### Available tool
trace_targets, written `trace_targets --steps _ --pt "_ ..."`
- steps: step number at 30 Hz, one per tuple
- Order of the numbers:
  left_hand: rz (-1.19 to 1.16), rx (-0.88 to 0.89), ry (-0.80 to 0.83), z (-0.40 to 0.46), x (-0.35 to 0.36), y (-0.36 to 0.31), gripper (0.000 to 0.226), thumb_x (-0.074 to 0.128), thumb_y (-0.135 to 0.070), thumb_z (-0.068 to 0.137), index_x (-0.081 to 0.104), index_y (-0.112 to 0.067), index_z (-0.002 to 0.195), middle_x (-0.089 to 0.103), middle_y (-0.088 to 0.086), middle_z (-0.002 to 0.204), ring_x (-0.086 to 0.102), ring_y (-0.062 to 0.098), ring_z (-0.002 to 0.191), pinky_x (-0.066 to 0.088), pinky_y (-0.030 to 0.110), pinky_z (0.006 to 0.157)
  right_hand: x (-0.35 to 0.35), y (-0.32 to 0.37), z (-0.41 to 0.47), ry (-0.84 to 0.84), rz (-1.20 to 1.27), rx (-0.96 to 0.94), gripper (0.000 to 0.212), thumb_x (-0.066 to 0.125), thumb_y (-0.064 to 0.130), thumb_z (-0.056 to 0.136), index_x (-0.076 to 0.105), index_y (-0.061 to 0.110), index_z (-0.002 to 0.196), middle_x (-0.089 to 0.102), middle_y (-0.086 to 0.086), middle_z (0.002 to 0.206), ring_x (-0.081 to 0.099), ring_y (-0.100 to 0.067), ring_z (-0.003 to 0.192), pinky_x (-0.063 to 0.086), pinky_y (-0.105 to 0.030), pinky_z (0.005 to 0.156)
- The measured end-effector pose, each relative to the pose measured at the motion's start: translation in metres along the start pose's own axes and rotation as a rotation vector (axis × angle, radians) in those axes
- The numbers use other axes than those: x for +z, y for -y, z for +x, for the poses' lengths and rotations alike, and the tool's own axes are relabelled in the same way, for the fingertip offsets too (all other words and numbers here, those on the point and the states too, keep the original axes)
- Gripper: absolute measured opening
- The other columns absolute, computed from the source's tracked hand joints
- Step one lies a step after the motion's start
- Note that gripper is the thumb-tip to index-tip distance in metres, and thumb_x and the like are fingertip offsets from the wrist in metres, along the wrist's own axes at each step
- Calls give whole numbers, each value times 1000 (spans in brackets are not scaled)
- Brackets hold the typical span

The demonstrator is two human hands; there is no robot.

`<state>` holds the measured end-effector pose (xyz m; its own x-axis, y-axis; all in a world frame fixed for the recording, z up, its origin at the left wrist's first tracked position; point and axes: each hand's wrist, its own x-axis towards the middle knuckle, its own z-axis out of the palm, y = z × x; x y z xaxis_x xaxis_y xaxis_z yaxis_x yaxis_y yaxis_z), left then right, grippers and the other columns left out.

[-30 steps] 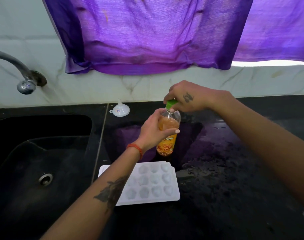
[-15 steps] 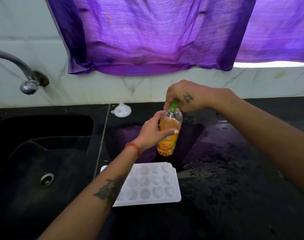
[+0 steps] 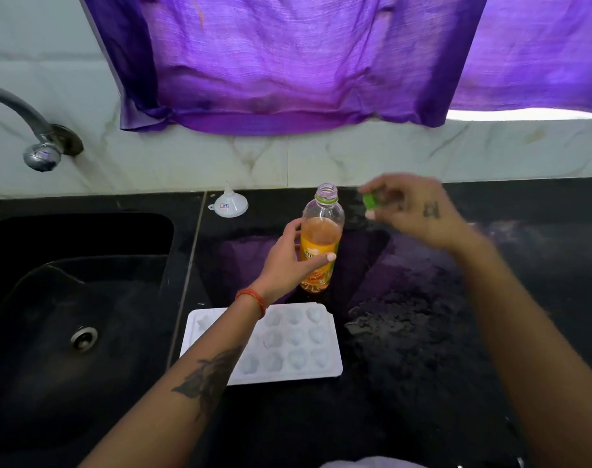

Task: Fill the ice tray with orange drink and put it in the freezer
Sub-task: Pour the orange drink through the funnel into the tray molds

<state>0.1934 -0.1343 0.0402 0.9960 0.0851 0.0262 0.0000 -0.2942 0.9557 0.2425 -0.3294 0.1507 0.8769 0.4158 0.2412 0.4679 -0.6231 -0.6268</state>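
Two hands are busy: your left hand [image 3: 287, 261] wraps the open orange drink bottle [image 3: 321, 244] standing just beyond the white ice tray [image 3: 325, 352], while your right hand [image 3: 412, 211] pinches the green cap [image 3: 370, 201]. Park the cap far right, then tilt slowly, one empty pocket at a time.

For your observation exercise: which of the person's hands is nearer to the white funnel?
Left. The left hand grips the bottle just right of the funnel; the right hand, pinching the green cap, is farther right.
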Motion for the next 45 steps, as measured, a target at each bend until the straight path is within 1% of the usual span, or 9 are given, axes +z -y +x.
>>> trace_targets --steps 2,6,11,14,20,25,32,37,45 --pt "-8 -12 -12 -7 4 6 74 77 -26 75 36 -22 136 52 1 131 53 12 112 47 28 90 36 -32 -26 -37 63 169 36 77 3 72 70 12 106 68 -8 94 64 -23 86 52 -35 87" --pt "-7 -55 -102 -18 10 15 70 76 -21 77 40 -17 137 51 5 135 56 21 115 50 40 95 104 -81 -70 50 -18 357 33 77 8 73 71 13 105 70 -9 104 65 -22 91 47 -23 88" --pt "-32 -104 -77 -35 12 20 67 73 -20 80 40 -21 139 52 -8 132 64 13 99 54 28 86 129 -100 -87 240 -239 314 38 73 23 78 66 21 116 60 -7 120 53 -26 112 41 -27 94" --pt "16 -138 -76 -40 5 21 60 71 -24 81 46 -23 136 52 -13 128 62 10 99 50 17 78 122 -92 -72 286 -205 326 59 74 35 77 53 22 131 53 -11 131 48 -30 120 40 -35 102" --pt "163 -134 -169 -44 -30 27 46 69 -26 83 57 -20 127 58 -2 128 60 18 109 50 27 85 117 -40 -36 -23 393 316 99 81 38 68 23 23 148 41 -11 145 41 -24 131 39 -41 106" --pt "443 -49 -266 -8 -73 34 47 70 -26 82 57 -19 126 57 3 129 59 20 107 48 36 94 129 -8 -11 -196 501 279 111 82 43 65 10 30 149 35 -4 149 35 -19 136 34 -39 110" --pt "703 14 -239 82 -120 58 64 70 -19 80 43 -13 137 33 15 148 38 34 131 29 39 108 157 -1 -9 -398 474 296 80 81 36 69 33 34 133 47 18 122 51 -3 107 45 -24 89" --pt "736 -55 -198 153 -143 83 72 63 -14 85 27 -10 146 18 18 155 27 39 138 23 40 113 165 -10 -8 -423 451 323 76 82 37 67 27 65 111 52 28 109 55 13 95 43 -13 77" --pt "730 -44 -280 189 -153 111 32 54 -5 86 56 -7 118 62 27 111 55 42 105 41 39 87 170 -10 -7 -478 440 356 74 78 42 63 29 67 112 55 27 111 57 11 101 47 -6 77"
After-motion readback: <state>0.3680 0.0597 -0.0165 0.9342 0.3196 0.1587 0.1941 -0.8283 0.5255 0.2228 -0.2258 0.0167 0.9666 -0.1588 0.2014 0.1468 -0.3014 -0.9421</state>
